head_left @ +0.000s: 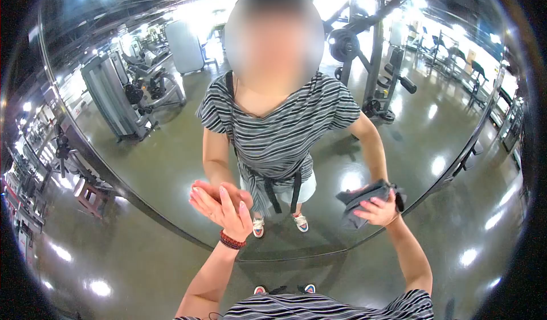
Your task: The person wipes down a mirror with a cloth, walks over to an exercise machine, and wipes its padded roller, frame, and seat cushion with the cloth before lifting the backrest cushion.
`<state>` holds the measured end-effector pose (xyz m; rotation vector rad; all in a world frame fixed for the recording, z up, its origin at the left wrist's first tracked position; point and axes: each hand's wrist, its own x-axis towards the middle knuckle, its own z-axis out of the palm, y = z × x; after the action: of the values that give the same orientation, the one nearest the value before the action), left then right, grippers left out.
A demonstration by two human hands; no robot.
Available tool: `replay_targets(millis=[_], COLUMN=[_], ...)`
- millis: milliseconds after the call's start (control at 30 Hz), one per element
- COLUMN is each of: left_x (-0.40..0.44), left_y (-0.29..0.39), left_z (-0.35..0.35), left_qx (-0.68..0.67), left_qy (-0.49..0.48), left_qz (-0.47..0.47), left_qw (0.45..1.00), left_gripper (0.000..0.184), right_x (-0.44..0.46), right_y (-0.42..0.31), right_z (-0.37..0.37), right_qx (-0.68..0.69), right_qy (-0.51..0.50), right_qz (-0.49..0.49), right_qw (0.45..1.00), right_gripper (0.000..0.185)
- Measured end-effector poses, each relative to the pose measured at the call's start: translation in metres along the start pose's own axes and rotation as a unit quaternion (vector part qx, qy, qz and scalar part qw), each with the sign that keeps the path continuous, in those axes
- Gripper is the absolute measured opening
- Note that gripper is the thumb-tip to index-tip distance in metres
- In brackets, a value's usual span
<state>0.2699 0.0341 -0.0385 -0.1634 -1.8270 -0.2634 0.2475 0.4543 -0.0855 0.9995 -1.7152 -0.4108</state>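
Observation:
A large mirror stands in front of me and reflects my body and both arms. My left hand, with a red bead bracelet on the wrist, is raised before the glass. Its fingers are stretched out with nothing in them, and its reflection overlaps it; whether it touches the glass I cannot tell. On the right, my right hand grips a bunched dark grey cloth at the mirror. The fingers wrap over the cloth's near side, and its reflection merges with it.
Reflected behind me are a grey weight machine, a rack with a weight plate and a row of equipment at right. A small brown stool appears at left. My shoes stand on the shiny floor below the mirror's bottom edge.

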Motion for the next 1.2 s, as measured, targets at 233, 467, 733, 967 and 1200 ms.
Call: replay_targets(millis=[233, 467, 733, 967, 1200], left_x=[-0.004, -0.004, -0.003, 0.002, 0.0], left_y=[-0.002, -0.002, -0.007, -0.007, -0.007], left_z=[0.001, -0.001, 0.0, 0.0, 0.001], left_qx=[0.007, 0.002, 0.002, 0.014, -0.007], left_qy=[0.003, 0.013, 0.022, 0.019, 0.023], left_qz=[-0.006, -0.011, -0.014, -0.005, -0.024], left_qw=[1.0, 1.0, 1.0, 1.0, 0.999], left_gripper=[0.058, 0.057, 0.057, 0.057, 0.058], right_x=[0.105, 0.185, 0.157, 0.102, 0.026], right_y=[0.158, 0.331, 0.446, 0.367, 0.152], right_z=[-0.065, -0.114, -0.142, -0.115, -0.032], right_qx=[-0.008, -0.076, 0.052, 0.127, 0.208], right_qy=[0.065, 0.192, 0.241, 0.378, 0.363], right_qz=[0.126, 0.169, 0.278, 0.483, 0.57], right_qw=[0.99, 0.964, 0.929, 0.78, 0.707], right_gripper=[0.083, 0.048, 0.038, 0.046, 0.062])
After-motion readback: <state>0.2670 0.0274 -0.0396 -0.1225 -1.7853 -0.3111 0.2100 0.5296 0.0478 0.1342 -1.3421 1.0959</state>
